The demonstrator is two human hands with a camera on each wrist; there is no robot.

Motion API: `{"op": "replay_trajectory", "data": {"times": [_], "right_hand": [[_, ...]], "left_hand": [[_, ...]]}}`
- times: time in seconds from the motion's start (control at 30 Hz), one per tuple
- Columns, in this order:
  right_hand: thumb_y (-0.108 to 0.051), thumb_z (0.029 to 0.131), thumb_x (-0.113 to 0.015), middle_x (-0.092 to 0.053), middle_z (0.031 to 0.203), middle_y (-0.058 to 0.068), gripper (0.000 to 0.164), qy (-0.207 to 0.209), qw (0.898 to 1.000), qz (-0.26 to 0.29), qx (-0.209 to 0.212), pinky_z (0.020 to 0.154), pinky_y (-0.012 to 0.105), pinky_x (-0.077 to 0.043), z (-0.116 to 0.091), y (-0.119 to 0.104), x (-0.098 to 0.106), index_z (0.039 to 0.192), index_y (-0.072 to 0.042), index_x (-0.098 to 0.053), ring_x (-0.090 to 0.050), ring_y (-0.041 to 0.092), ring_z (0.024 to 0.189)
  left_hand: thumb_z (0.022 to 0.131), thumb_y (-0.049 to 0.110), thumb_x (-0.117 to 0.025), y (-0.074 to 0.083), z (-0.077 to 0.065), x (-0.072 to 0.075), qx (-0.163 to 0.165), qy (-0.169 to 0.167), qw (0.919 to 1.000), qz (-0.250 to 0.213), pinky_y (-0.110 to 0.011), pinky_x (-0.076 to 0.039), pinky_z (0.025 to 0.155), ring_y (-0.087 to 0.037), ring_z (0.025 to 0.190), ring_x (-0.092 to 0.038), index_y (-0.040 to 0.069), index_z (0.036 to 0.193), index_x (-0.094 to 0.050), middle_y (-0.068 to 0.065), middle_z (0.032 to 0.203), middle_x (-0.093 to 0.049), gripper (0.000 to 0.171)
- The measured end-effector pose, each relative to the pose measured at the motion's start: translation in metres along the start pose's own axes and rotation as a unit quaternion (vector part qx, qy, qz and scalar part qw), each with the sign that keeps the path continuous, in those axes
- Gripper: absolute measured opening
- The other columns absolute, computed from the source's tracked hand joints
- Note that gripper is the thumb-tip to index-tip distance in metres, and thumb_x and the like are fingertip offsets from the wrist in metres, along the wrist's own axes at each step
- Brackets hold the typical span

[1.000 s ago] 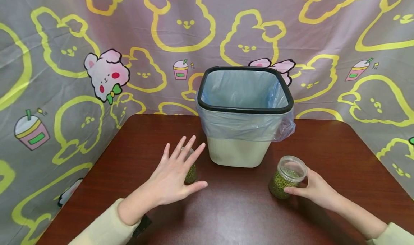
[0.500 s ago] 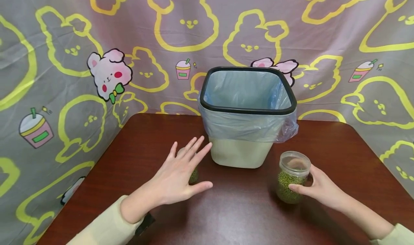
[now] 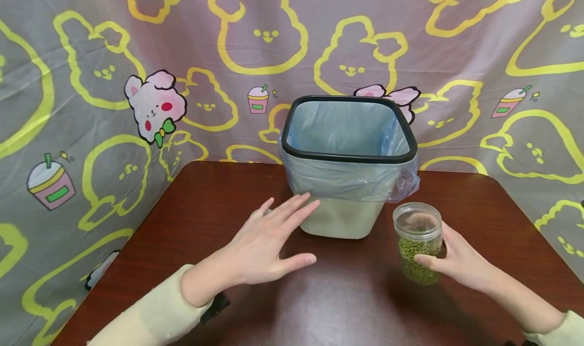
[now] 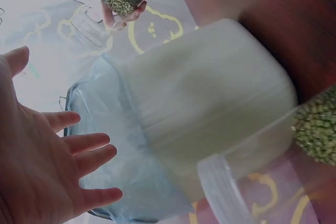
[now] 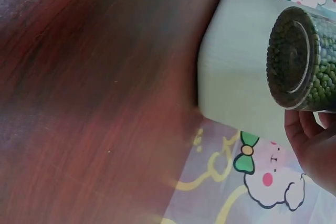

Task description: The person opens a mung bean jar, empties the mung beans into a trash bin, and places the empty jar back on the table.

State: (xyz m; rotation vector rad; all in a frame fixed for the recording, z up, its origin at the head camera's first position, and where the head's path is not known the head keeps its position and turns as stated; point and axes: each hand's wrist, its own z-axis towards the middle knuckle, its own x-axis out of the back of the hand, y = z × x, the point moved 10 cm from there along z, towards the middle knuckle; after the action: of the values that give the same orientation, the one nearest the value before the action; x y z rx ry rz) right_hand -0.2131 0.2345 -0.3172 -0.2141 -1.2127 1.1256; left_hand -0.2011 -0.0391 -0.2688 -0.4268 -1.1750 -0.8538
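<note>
My right hand (image 3: pixel 463 258) grips a clear plastic jar (image 3: pixel 422 257) part-filled with green mung beans, thumb in front and fingers behind. No lid covers its mouth. The right wrist view shows the jar's base (image 5: pixel 294 59) raised off the table. My left hand (image 3: pixel 264 247) is spread with straight fingers, holding nothing, left of centre. A second clear jar of mung beans stands beyond it, nearly all hidden by that hand in the head view. In the left wrist view its beans (image 4: pixel 317 127) and clear rim (image 4: pixel 223 192) show, apart from my left hand's fingers (image 4: pixel 86 142).
A cream waste bin (image 3: pixel 339 216) with a black rim (image 3: pixel 349 158) and a blue bag liner (image 3: pixel 337 181) stands at the back of the dark red-brown table (image 3: pixel 337 305). Patterned cloth (image 3: pixel 274 41) hangs behind the table and along its sides.
My right hand has lifted the jar off the table and tipped it more upright, slightly rightward. The left hand has shifted right and up, still spread, covering more of the second jar.
</note>
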Motion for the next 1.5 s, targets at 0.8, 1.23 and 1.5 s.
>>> {"op": "replay_trajectory", "data": {"times": [0.8,1.23,1.5], "right_hand": [[-0.001,0.067,-0.082,-0.063,0.105,-0.006,0.073,-0.037,0.997,-0.049,0.051,0.075,0.019,-0.045,0.021,-0.048,0.015,0.130,-0.012,-0.048,-0.059,0.008,0.091],[-0.009,0.069,-0.084,-0.063,0.097,-0.010,0.067,-0.068,0.993,-0.071,0.064,0.067,0.024,-0.048,0.029,-0.072,0.014,0.126,-0.015,-0.049,-0.061,0.008,0.080],[-0.013,0.071,-0.085,-0.063,0.097,-0.011,0.067,-0.086,0.990,-0.085,0.069,0.067,0.024,-0.048,0.031,-0.078,0.012,0.128,-0.019,-0.049,-0.060,0.007,0.080]], "left_hand": [[0.092,0.059,-0.051,0.043,0.047,0.025,-0.074,0.015,0.9965,-0.035,-0.054,-0.019,0.112,-0.003,0.144,-0.010,0.027,0.157,-0.017,0.004,0.161,-0.014,0.080],[0.095,0.054,-0.052,0.054,0.063,0.023,-0.086,0.006,0.9922,-0.089,-0.040,-0.021,0.114,0.000,0.141,-0.016,0.029,0.157,-0.010,0.009,0.161,-0.011,0.079],[0.096,0.051,-0.053,0.054,0.066,0.022,-0.093,0.012,0.9907,-0.098,-0.039,-0.022,0.113,0.000,0.141,-0.017,0.027,0.157,-0.010,0.009,0.161,-0.012,0.078]]}}
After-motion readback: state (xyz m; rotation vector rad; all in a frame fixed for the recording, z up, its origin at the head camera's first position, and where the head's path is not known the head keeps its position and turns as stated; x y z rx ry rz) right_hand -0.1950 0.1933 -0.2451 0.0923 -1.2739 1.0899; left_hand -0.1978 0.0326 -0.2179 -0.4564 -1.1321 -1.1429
